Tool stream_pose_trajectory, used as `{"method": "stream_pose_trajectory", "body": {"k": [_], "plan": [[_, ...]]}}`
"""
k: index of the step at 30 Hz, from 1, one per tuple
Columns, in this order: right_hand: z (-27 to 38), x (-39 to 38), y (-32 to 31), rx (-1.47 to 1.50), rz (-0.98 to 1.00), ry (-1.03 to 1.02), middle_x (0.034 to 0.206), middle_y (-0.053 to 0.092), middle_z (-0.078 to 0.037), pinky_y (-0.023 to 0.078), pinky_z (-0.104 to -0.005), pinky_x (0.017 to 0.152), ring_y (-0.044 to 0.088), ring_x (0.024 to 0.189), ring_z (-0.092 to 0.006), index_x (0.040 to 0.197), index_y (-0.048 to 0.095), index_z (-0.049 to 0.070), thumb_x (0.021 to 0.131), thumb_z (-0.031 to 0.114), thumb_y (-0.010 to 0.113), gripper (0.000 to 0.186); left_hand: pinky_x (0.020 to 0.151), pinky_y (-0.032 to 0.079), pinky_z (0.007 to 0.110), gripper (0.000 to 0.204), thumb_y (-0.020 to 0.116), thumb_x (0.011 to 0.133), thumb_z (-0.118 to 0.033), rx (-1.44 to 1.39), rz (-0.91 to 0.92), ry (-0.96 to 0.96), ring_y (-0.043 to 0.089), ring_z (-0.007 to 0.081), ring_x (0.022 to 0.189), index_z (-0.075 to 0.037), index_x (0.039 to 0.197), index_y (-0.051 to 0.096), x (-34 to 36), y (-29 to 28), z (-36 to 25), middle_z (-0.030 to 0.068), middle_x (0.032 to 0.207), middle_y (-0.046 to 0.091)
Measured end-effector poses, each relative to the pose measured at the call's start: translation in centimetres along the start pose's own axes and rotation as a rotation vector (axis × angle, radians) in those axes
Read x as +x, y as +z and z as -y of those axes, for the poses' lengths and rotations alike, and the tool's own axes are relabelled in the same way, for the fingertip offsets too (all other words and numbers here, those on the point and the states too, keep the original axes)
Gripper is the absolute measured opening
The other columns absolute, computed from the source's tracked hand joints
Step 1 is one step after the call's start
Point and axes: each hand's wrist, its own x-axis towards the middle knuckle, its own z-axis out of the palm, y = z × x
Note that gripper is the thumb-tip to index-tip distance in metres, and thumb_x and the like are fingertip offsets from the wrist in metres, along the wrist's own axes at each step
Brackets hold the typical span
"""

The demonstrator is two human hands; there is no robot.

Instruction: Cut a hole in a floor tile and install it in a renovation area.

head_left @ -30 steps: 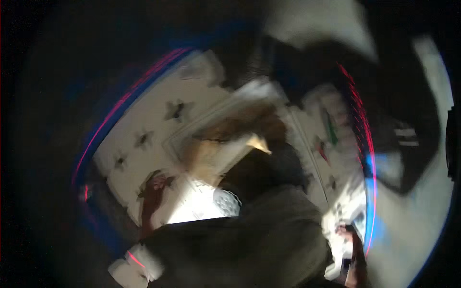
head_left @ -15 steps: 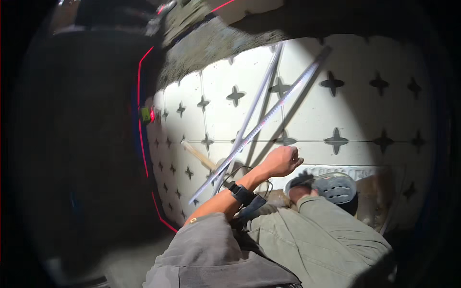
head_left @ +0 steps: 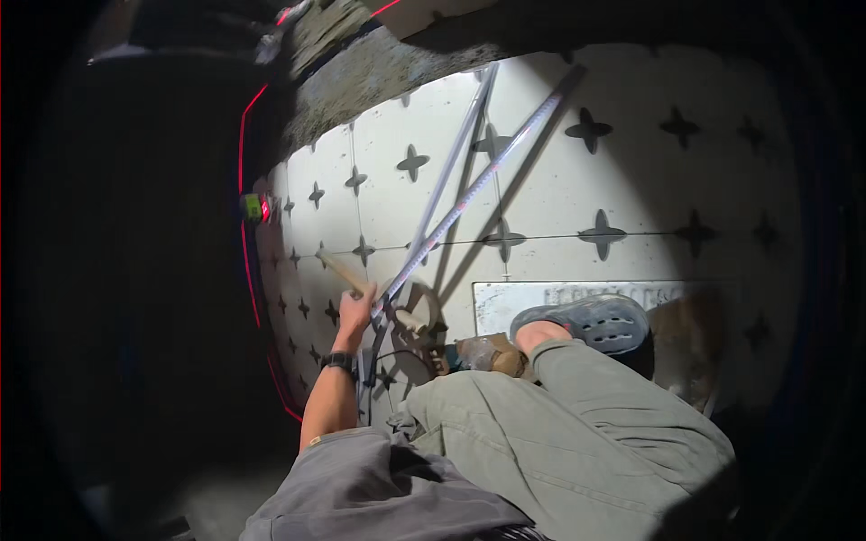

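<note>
My left hand (head_left: pixel 357 311), with a dark watch (head_left: pixel 339 361) on its wrist, is closed at a wooden handle (head_left: pixel 338 269), with its fingers over the handle. What lies in the palm is hidden. Right beside the fingers is the lower end of a long pale measuring strip (head_left: pixel 462 206) with fine marks. A second thin, pale strip (head_left: pixel 456 149) crosses it at a narrow angle and runs down past the hand. A short beige piece (head_left: pixel 412 322), maybe part of the same tool, shows just right of the strips. My right hand is out of view.
White floor tiles (head_left: pixel 541 189) carry dark star-shaped cutouts. My shoe (head_left: pixel 595 323) rests by a white, raised-pattern panel (head_left: pixel 510 302). Brown lumps and clear plastic (head_left: pixel 487 353) lie near my knee. A small yellow-green device (head_left: pixel 253 207) glows beside red laser lines, at a dark area left.
My left hand has swung left and back from above the tiles near my shoe to the wooden handle. The view has shifted slightly; the strips look unmoved.
</note>
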Motion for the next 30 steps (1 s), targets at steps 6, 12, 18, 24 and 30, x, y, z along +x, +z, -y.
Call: {"method": "stream_pose_trajectory", "body": {"k": [6, 12, 18, 24, 30], "plan": [[-1.1, -1.2, 4.6, 0.045, -0.107, -0.114, 0.08, 0.074, -0.011, 0.056, -0.033, 0.068, 0.072, 0.076, -0.0167, 0.093, 0.076, 0.003, 0.097, 0.026, 0.072, 0.023, 0.08, 0.056, 0.034, 0.071, 0.096, 0.077, -0.037, 0.131, 0.297, 0.173, 0.067, 0.0191, 0.089, 0.007, 0.119, 0.061, -7.0, 3.2, 1.5, 0.0133, 0.1, 0.071], [0.0, 0.3, -1.2, -0.036, -0.033, -0.141, 0.08, 0.074, -0.01, 0.055, -0.0328, 0.069, 0.071, 0.077, -0.0163, 0.094, 0.077, 0.003, 0.097, 0.027, 0.072, 0.024, 0.067, 0.051, 0.04, 0.037, 0.078, 0.091, -0.029, 0.357, 0.028, 0.288, 0.063, 0.0211, 0.071, 0.004, 0.088, 0.064, -9.4, 1.4, 2.5, 0.0155, 0.076, 0.068], [1.5, 2.1, -5.0, -0.156, 0.032, -0.154, 0.081, 0.074, -0.009, 0.054, -0.0326, 0.07, 0.07, 0.078, -0.0159, 0.094, 0.077, 0.003, 0.097, 0.028, 0.072, 0.025, 0.067, 0.051, 0.045, 0.033, 0.065, 0.088, -0.027, 0.249, -0.365, 0.113, 0.066, 0.0395, 0.067, 0.005, 0.083, 0.064, -14.2, -5.3, 16.0, 0.0223, 0.063, 0.059], [1.8, 3.7, -5.1, -0.243, 0.018, -0.198, 0.082, 0.073, -0.009, 0.054, -0.0324, 0.07, 0.07, 0.078, -0.0155, 0.095, 0.077, 0.003, 0.097, 0.029, 0.072, 0.026, 0.095, 0.052, 0.054, 0.066, 0.072, 0.082, -0.047, 0.781, -0.458, -0.365, 0.059, 0.041, 0.126, 0.004, 0.122, 0.061, -14.4, -5.4, 17.7, 0.0254, 0.126, 0.064], [1.6, 0.8, -12.0, -0.357, 0.013, -0.271, 0.083, 0.073, -0.008, 0.053, -0.0321, 0.071, 0.069, 0.079, -0.0151, 0.095, 0.077, 0.003, 0.097, 0.03, 0.072, 0.027, 0.077, 0.054, 0.042, 0.069, 0.077, 0.09, -0.05, -0.32, -0.048, -0.177, 0.065, 0.0255, 0.086, 0.009, 0.123, 0.061, -5.0, 5.9, 6.6, 0.0163, 0.105, 0.067]]}}
